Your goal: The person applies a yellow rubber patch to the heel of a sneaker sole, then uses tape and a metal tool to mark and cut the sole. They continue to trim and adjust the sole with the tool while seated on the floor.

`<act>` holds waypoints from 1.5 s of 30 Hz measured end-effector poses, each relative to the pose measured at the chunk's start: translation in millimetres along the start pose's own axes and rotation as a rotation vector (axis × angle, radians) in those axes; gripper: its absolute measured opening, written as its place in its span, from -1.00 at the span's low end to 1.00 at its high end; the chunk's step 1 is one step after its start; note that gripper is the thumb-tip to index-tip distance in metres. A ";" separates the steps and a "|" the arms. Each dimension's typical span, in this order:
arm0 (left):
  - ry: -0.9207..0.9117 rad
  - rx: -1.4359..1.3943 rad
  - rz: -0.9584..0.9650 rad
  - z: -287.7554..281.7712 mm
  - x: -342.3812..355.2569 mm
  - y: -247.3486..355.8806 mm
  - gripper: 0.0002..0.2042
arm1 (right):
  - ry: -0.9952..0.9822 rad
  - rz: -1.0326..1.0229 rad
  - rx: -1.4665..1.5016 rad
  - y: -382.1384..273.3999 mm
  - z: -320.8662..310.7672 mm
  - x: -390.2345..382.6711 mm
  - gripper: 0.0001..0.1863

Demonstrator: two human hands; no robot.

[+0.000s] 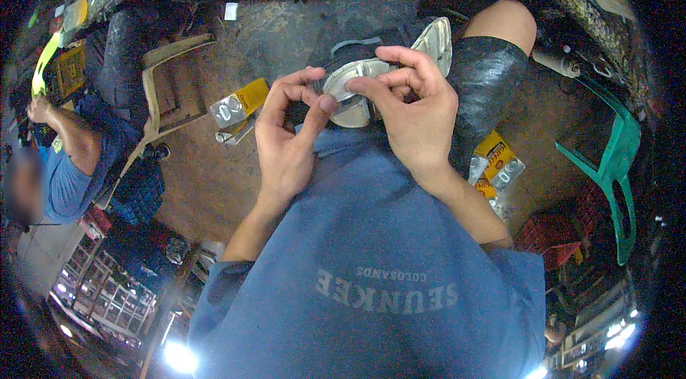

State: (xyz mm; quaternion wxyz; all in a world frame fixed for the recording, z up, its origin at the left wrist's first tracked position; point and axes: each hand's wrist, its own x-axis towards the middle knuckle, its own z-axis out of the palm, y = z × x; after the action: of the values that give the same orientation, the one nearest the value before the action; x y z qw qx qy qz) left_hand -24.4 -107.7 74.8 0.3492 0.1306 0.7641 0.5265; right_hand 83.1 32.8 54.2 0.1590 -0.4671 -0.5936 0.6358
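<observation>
While the white piece (354,72) is showing only partly, right hand (421,101) is pinching it from three o'clock; left hand (284,121) is curling at nine, grip unclear.

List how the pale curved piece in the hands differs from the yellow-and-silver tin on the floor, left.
The pale piece lacks the bright yellow of the tin. The piece has a rounded edge; the tin looks boxy. The piece is held up at the right hand; the tin rests on the floor. Both show light surfaces.
</observation>
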 end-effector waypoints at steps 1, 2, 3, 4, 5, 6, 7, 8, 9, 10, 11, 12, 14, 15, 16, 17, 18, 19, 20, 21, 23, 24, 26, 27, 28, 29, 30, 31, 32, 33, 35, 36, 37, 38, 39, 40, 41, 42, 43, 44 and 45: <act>0.003 0.001 0.009 0.0 0.4 -1.8 -0.83 | 0.003 -0.019 -0.019 -1.0 0.3 -1.1 -0.54; -0.001 -0.006 0.014 0.4 1.4 -3.9 -0.83 | 0.011 -0.023 -0.056 -1.7 0.6 -1.9 -0.54; -0.002 -0.015 0.017 0.8 1.8 -5.6 -0.84 | 0.015 -0.047 -0.097 -2.1 0.8 -2.1 -0.54; 0.000 -0.026 0.004 1.1 1.5 -7.0 -0.84 | 0.030 -0.036 -0.096 -1.9 1.0 -1.8 -0.54; -0.003 -0.040 0.020 1.4 1.3 -8.0 -0.84 | 0.040 -0.046 -0.101 -1.5 1.6 -1.0 -0.54; -0.003 -0.057 0.020 1.9 0.6 -9.0 -0.84 | 0.053 -0.067 -0.116 -0.5 2.2 -0.5 -0.53; -0.003 -0.072 0.020 2.2 0.4 -9.6 -0.84 | 0.064 -0.065 -0.089 0.5 2.9 0.2 -0.54; -0.005 -0.067 0.030 2.3 0.5 -10.4 -0.84 | 0.078 -0.077 -0.073 1.8 3.4 0.7 -0.54; -0.007 -0.062 0.041 2.5 1.2 -11.2 -0.85 | 0.097 -0.081 -0.069 3.1 3.7 1.2 -0.54; -0.005 -0.053 0.055 2.7 1.6 -12.1 -0.85 | 0.096 -0.081 -0.062 4.5 3.7 1.6 -0.52; -0.002 -0.075 0.040 3.0 1.9 -12.9 -0.85 | 0.100 -0.074 -0.068 5.7 3.3 2.2 -0.49; 0.005 -0.094 0.029 3.4 1.9 -13.8 -0.85 | 0.096 -0.058 -0.088 7.2 2.6 3.1 -0.47; 0.015 -0.117 0.027 4.1 2.2 -16.0 -0.84 | 0.147 -0.142 -0.189 10.5 -0.8 7.5 -0.42; 0.019 -0.122 0.038 4.5 2.4 -17.3 -0.84 | 0.177 -0.193 -0.242 12.6 -1.9 10.0 -0.40; 0.022 -0.126 0.049 4.5 2.6 -18.6 -0.84 | 0.166 -0.180 -0.223 14.9 -1.6 12.3 -0.39; 0.023 -0.130 0.034 4.5 2.8 -19.9 -0.84 | 0.164 -0.178 -0.199 17.5 -1.1 14.4 -0.37; 0.023 -0.134 0.020 4.0 3.2 -21.1 -0.84 | 0.154 -0.180 -0.176 20.2 -0.2 16.3 -0.36; 0.027 -0.146 0.004 3.6 3.5 -22.5 -0.83 | 0.150 -0.181 -0.154 23.2 0.1 18.2 -0.36; 0.021 -0.136 0.028 3.7 5.0 -24.3 -0.84 | 0.139 -0.186 -0.131 25.7 0.1 20.2 -0.36; 0.018 -0.134 0.050 4.1 6.3 -26.3 -0.84 | 0.129 -0.192 -0.108 28.4 -0.4 21.4 -0.36; 0.004 -0.145 0.069 2.8 7.8 -28.9 -0.85 | 0.121 -0.199 -0.140 32.2 -1.6 23.1 -0.36; -0.009 -0.159 0.066 1.5 8.2 -29.8 -0.86 | 0.117 -0.203 -0.157 33.4 -2.4 23.8 -0.36; -0.039 -0.166 0.052 -1.7 9.3 -31.1 -0.87 | 0.094 -0.190 -0.165 34.7 -4.5 25.3 -0.36; -0.055 -0.159 0.040 -3.8 9.8 -31.3 -0.88 | 0.082 -0.183 -0.169 34.7 -5.5 25.8 -0.36; -0.072 -0.152 0.028 -5.6 10.5 -31.7 -0.88 | 0.078 -0.186 -0.167 34.5 -6.0 26.2 -0.36; -0.081 -0.156 0.038 -6.9 10.9 -32.1 -0.89 | 0.073 -0.189 -0.165 34.0 -6.5 26.5 -0.36; -0.090 -0.159 0.048 -7.5 11.5 -32.8 -0.89 | 0.069 -0.193 -0.162 33.5 -6.8 26.7 -0.36; -0.098 -0.163 0.058 -8.1 11.8 -33.7 -0.89 | 0.065 -0.179 -0.166 33.0 -7.0 26.8 -0.36; -0.107 -0.167 0.051 -9.2 11.6 -34.4 -0.89 | 0.061 -0.165 -0.170 32.5 -7.2 27.0 -0.36; -0.115 -0.171 0.043 -10.0 11.5 -35.7 -0.89 | 0.057 -0.150 -0.174 32.1 -7.3 27.1 -0.36; -0.129 -0.192 0.035 -11.5 11.0 -38.9 -0.87 | 0.045 -0.130 -0.171 31.8 -7.5 28.2 -0.35; -0.134 -0.210 0.035 -11.9 11.3 -41.0 -0.85 | 0.038 -0.120 -0.169 31.9 -7.4 28.7 -0.35; -0.140 -0.229 0.036 -12.5 11.7 -42.9 -0.83 | 0.039 -0.125 -0.172 32.1 -7.3 29.0 -0.35; -0.145 -0.230 0.050 -12.9 12.2 -44.7 -0.81 | 0.040 -0.130 -0.175 32.3 -7.0 29.3 -0.35; -0.149 -0.231 0.064 -13.0 12.8 -45.9 -0.79 | 0.041 -0.136 -0.178 32.5 -6.9 29.6 -0.34; -0.153 -0.226 0.066 -13.5 13.0 -46.3 -0.77 | 0.042 -0.130 -0.171 32.7 -6.7 29.6 -0.35; -0.147 -0.261 0.046 -13.9 13.2 -45.6 -0.69 | 0.043 -0.125 -0.165 32.8 -6.6 29.4 -0.35; -0.141 -0.289 0.014 -14.4 13.2 -44.0 -0.62 | 0.044 -0.119 -0.158 32.9 -6.6 29.2 -0.35; -0.136 -0.317 -0.016 -14.6 13.6 -41.8 -0.54 | 0.037 -0.113 -0.134 32.8 -6.3 28.8 -0.35; -0.168 -0.294 0.049 -14.0 14.0 -39.1 -0.44 | 0.034 -0.109 -0.109 32.6 -5.8 28.4 -0.36; -0.202 -0.272 0.117 -13.5 14.9 -36.3 -0.34 | 0.034 -0.127 -0.085 32.3 -5.8 28.5 -0.36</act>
State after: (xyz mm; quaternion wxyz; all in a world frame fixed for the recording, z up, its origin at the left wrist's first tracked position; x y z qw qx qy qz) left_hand -38.1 -123.9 39.1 0.4076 0.1784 0.6379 0.6287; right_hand 84.4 49.9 14.2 0.1891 -0.4456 -0.6459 0.5904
